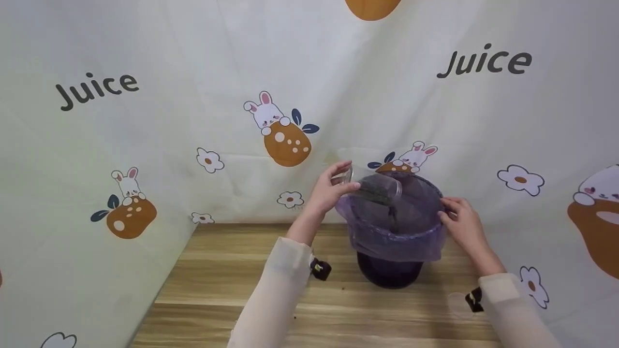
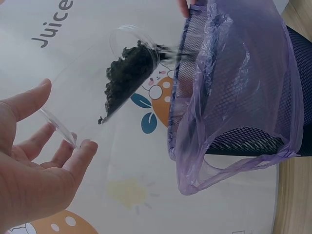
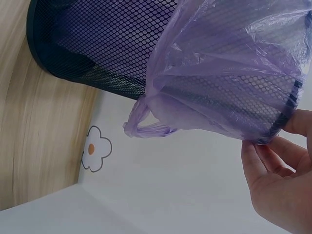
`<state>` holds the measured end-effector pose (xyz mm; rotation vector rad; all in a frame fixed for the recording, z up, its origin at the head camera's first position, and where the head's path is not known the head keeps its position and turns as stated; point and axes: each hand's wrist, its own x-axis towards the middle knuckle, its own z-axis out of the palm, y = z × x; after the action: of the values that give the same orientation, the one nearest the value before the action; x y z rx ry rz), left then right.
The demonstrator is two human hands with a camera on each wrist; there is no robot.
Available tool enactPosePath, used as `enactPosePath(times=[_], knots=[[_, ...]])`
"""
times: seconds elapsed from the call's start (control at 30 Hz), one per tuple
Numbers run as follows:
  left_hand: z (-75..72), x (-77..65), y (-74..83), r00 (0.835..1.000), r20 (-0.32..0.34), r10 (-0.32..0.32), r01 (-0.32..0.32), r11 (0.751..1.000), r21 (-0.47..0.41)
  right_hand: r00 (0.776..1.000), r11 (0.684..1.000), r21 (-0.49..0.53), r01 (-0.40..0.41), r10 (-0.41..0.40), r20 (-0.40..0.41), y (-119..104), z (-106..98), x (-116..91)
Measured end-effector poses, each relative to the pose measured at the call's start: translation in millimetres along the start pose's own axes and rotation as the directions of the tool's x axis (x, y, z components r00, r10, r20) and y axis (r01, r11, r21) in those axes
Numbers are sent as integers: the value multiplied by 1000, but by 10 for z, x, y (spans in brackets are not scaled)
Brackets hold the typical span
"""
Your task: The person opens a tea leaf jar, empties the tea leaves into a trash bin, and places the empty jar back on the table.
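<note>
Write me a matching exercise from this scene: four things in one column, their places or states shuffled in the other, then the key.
Things:
1. Clear container
2. Dark contents
3. Purple bag
4. Right grip

Places or states:
A. Pinching the lined edge of the mesh bin
B. Spilling from an opening
C. Tilted, held in the left grip
D. Draped over the bin

Pairs: 1-C, 2-B, 3-D, 4-A
</note>
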<state>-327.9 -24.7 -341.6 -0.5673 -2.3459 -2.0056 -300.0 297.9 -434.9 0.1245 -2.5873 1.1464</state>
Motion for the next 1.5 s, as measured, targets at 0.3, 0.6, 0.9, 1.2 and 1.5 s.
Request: enactPosePath(times=[0.3, 0.6, 0.9, 1.2, 1.5], knots=[[-1, -12, 6, 1000, 14, -8, 8, 1000, -6, 1000, 1000, -18, 5, -5, -11, -13, 1, -18], [-1, -19, 12, 1000, 11, -3, 3, 1000, -18, 1000, 1000, -22, 9, -9, -14, -19, 0, -25], [-4, -38, 16, 1000, 13, -14, 14, 1000, -3, 1000, 1000, -24, 7, -7, -21, -6, 10, -22], [0, -38, 0, 1000, 4, -13, 13, 1000, 1, 1000, 1000, -18, 13, -13, -20, -9, 1, -24], [12, -34, 0, 1000, 4, 1, -1, 1000, -7, 1000, 1000, -6, 6, -6, 1, -14, -7, -24]])
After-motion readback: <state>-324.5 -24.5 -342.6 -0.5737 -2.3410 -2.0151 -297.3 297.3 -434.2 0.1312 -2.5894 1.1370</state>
